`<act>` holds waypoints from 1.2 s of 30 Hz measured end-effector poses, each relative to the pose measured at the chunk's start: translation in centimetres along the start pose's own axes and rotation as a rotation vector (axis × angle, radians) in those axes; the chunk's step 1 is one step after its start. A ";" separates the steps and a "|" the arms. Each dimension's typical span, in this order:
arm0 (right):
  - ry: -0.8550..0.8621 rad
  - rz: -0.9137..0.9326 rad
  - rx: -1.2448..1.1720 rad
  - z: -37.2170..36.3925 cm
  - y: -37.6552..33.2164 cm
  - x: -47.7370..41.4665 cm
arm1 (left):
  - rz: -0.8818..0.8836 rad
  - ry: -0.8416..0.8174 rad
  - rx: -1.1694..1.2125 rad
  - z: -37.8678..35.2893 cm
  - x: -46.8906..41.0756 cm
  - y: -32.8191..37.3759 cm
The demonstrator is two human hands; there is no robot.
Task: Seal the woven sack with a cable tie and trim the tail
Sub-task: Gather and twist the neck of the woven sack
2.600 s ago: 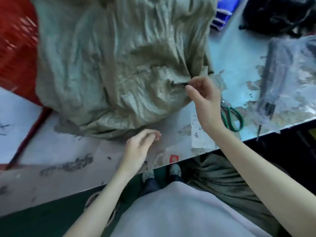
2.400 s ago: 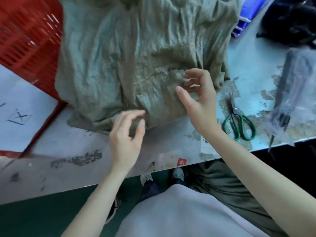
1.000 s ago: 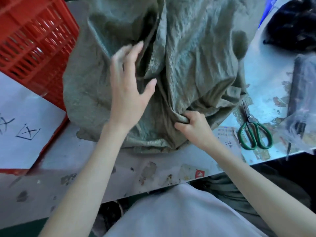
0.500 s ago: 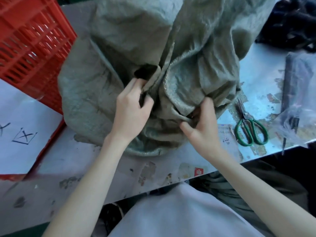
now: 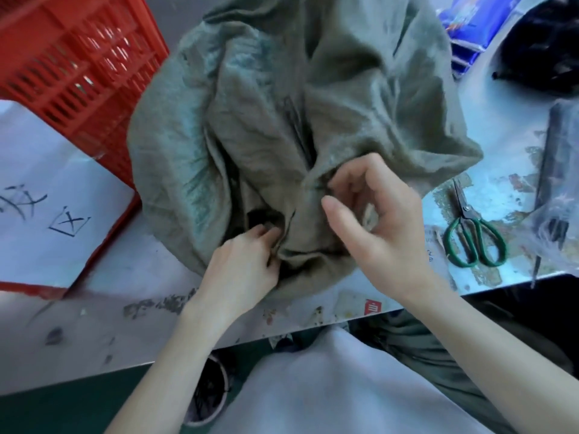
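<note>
A grey-green woven sack (image 5: 282, 104) lies crumpled on the worn metal table (image 5: 131, 283), its mouth facing me. My left hand (image 5: 244, 264) pinches the sack's rim at the lower left of the opening, where a dark gap shows. My right hand (image 5: 376, 220) is curled on a fold of the rim to the right, thumb apart from the fingers. Green-handled scissors (image 5: 473, 233) lie shut on the table to the right of my right hand. No cable tie shows clearly; a clear bag of black strips (image 5: 554, 170) lies at the far right.
A red plastic crate (image 5: 72, 61) stands at the back left, touching the sack. A white sheet with black marks (image 5: 47, 208) lies left of it. Blue packets (image 5: 470, 29) and a dark heap (image 5: 545, 42) sit at the back right. The table's front edge runs just under my wrists.
My left hand came down from the top folds to the lower left rim. My right hand rose and gathered cloth toward the middle. The sack's mouth is more bunched.
</note>
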State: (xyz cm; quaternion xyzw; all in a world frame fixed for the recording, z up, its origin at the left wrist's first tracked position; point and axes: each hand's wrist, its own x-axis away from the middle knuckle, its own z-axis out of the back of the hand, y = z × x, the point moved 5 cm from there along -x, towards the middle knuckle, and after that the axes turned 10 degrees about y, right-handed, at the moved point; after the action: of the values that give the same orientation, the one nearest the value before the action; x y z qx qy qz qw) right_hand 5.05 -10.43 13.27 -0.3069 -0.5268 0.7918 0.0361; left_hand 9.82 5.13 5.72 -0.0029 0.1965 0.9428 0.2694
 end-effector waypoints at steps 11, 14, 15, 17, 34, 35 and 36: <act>-0.343 -0.103 -0.086 -4.9 -0.7 -1.1 | -0.004 -0.519 -0.242 -5.0 4.6 -0.9; -0.457 -0.034 0.293 -6.1 1.9 -2.1 | -0.026 -0.506 -0.130 -4.2 5.4 -0.7; -0.507 -0.039 0.426 -6.3 2.9 -2.2 | -0.023 -0.476 -0.087 -3.6 5.7 -0.9; -0.573 -0.056 0.661 -6.0 4.7 -2.0 | 0.004 -0.409 0.039 -2.4 6.1 -1.2; -0.505 -0.398 0.260 0.9 7.0 2.2 | 0.450 0.032 0.920 -1.1 7.0 -1.2; -0.479 -0.430 0.228 1.4 7.0 2.5 | 0.574 0.069 0.886 -1.7 7.0 -1.9; -0.447 -0.450 0.199 1.9 7.1 2.7 | 0.698 0.081 0.832 -2.4 7.1 -2.5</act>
State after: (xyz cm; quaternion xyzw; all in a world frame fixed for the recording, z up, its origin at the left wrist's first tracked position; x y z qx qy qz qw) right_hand 3.72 -14.10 6.43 0.0037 -0.4963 0.8593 0.1236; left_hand 4.78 9.84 1.80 0.1331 0.5524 0.8181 -0.0889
